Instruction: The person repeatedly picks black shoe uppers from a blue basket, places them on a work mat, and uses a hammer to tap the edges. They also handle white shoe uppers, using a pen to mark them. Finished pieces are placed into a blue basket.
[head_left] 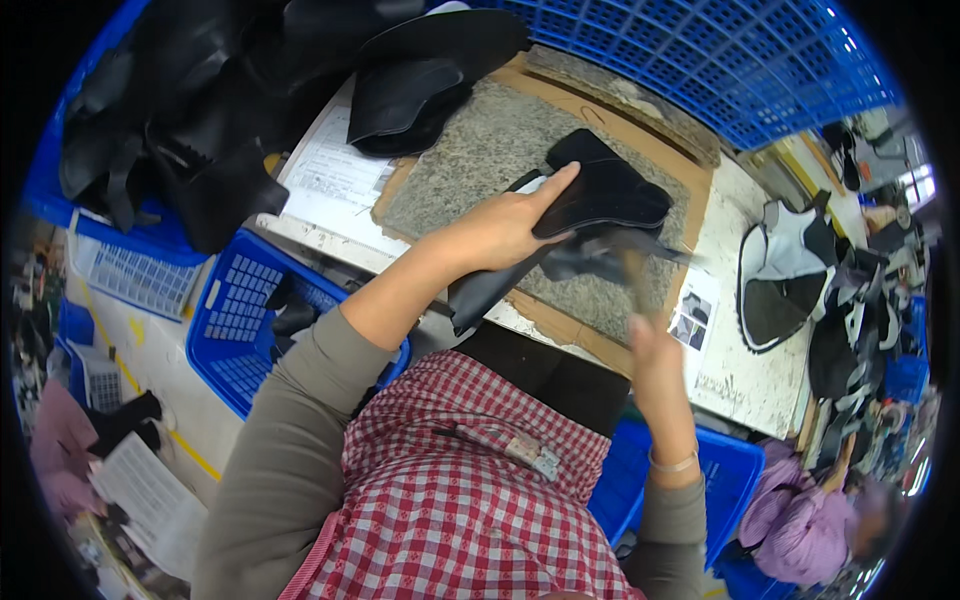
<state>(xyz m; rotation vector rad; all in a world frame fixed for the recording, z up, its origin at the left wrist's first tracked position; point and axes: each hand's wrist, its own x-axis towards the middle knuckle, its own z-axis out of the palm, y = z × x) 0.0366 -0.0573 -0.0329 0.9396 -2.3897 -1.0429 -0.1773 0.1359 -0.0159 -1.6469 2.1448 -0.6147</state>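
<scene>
A black leather shoe upper (608, 195) lies over a speckled grey stone slab (495, 130). My left hand (510, 225) is closed on the upper's left side, its thumb stretched along the top. Part of the black leather hangs past the slab's near edge, below that hand. My right hand (657, 360) is wrapped round the light handle of a hammer (634, 280) beside the slab's near right corner. Motion smears the hammer's dark head, which is close to the upper's near edge; whether it touches cannot be made out.
Brown cardboard (702, 200) edges the slab on a white table (735, 335). Black leather pieces fill a blue crate at the left; another blue basket (225, 330) stands below. A blue crate (700, 60) rises behind. Shoe parts (785, 275) lie right. A co-worker in pink (800, 530) sits lower right.
</scene>
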